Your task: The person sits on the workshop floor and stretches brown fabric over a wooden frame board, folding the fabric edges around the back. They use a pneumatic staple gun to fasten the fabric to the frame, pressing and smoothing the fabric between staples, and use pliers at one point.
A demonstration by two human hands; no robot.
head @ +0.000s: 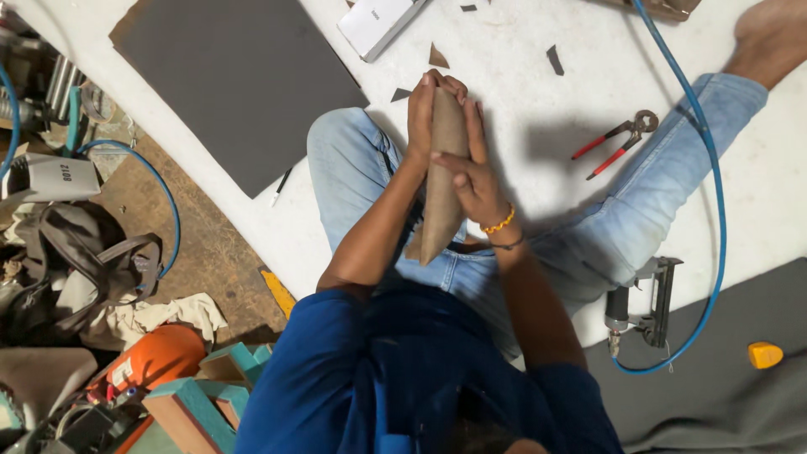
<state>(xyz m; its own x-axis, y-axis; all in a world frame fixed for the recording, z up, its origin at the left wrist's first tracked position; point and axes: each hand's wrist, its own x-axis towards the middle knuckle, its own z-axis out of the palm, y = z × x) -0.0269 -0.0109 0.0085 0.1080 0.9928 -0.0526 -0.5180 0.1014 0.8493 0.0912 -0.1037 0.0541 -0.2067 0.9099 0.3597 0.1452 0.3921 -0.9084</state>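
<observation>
Brown leather piece pressed between both palms above the lap, left grip wrapped around its top, right grip flat along its side, red-handled pincers well right of the grips on the white floor

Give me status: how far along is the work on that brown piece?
Done: cutting seems to have happened, judging by the brown offcuts on the white floor sheet. In hand: left hand and right hand press a tapered brown piece between them. Left: red-handled pincers and the pneumatic stapler lie untouched, so no fastening is visible.
</observation>
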